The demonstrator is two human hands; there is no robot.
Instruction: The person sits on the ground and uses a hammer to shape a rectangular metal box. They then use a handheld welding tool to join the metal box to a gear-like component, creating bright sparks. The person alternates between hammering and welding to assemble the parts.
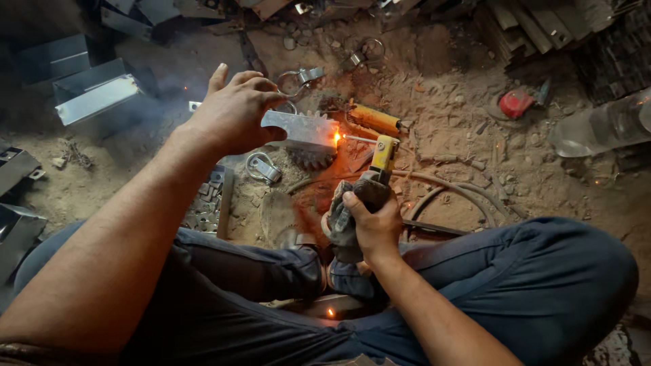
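My left hand (234, 112) grips a flat grey metal piece (302, 129) and holds it over a toothed gear (313, 157) on the sandy ground. My right hand (369, 220) is closed around a yellow electrode holder (384, 154) wrapped in a grey rag (342, 217). A thin welding rod (359, 139) runs from the holder to the right end of the metal piece, where a bright orange arc (337, 137) glows. I sit cross-legged in dark trousers (515, 271), with both hands above my knees.
Metal ring clamps (263, 168) lie near the gear and further back (302, 76). Grey metal channels (95, 95) sit at the far left, small square plates (207, 203) by my left knee. A cable (447, 196) loops right; a red object (517, 103) and stacked strips (542, 27) lie beyond.
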